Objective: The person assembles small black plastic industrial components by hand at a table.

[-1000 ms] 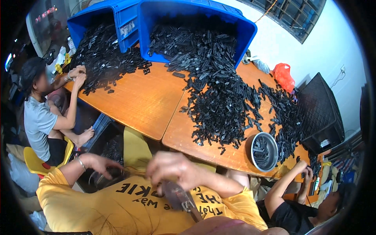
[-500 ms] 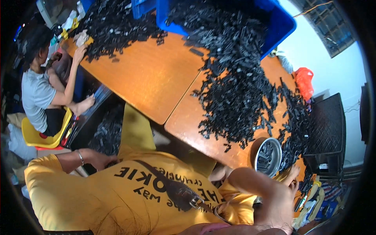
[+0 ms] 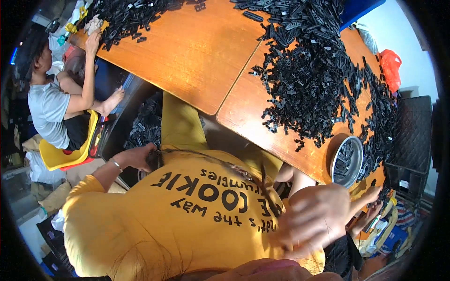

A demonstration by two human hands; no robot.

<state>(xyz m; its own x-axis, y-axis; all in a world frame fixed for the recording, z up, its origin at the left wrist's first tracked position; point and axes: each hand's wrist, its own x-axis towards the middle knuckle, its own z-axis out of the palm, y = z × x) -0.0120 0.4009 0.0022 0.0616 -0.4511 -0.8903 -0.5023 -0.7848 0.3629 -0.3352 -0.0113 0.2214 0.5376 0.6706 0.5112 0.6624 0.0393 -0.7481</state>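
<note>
I am in a small workshop where parts are sorted by hand. Beyond my fingers (image 3: pixel 323 220) stretches an orange wooden counter (image 3: pixel 187 51) heaped with small black plastic parts (image 3: pixel 314 79), far more than any home would hold. Just past my fingers a round metal bowl (image 3: pixel 348 161) holds some of the same pieces. A blue crate (image 3: pixel 361 9) sits at the counter's far end and a black crate (image 3: pixel 412 136) stands off to my right. Far to my left a co-worker (image 3: pixel 51 103) on a yellow chair (image 3: pixel 61 157) picks through another pile.
</note>
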